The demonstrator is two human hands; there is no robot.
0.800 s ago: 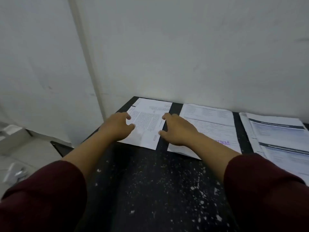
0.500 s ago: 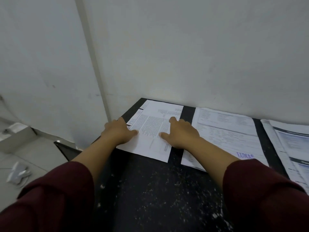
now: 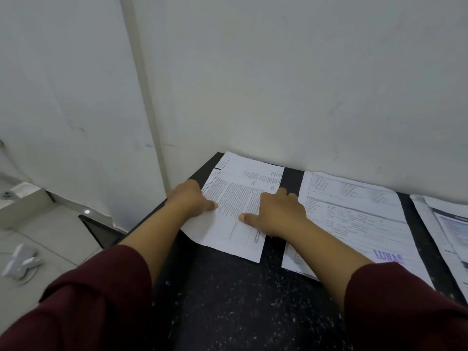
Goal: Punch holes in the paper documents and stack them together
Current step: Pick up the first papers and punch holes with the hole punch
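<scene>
Left grip: the left hand lies palm-down on the left edge of the leftmost document, fingers spread flat, clamped on nothing.
Right grip: the right hand presses the same sheet's right edge, thumb extended onto the print, fingers flat and apart.
Arms: both reach forward from dark red sleeves.
Papers: 3 sets lie side by side on the dark speckled worktop against the wall: the held sheet, a middle document, a right-hand stack.
Progress: early, by appearance; no hole punch is in view, no holes are discernible, and the papers lie unstacked.
</scene>
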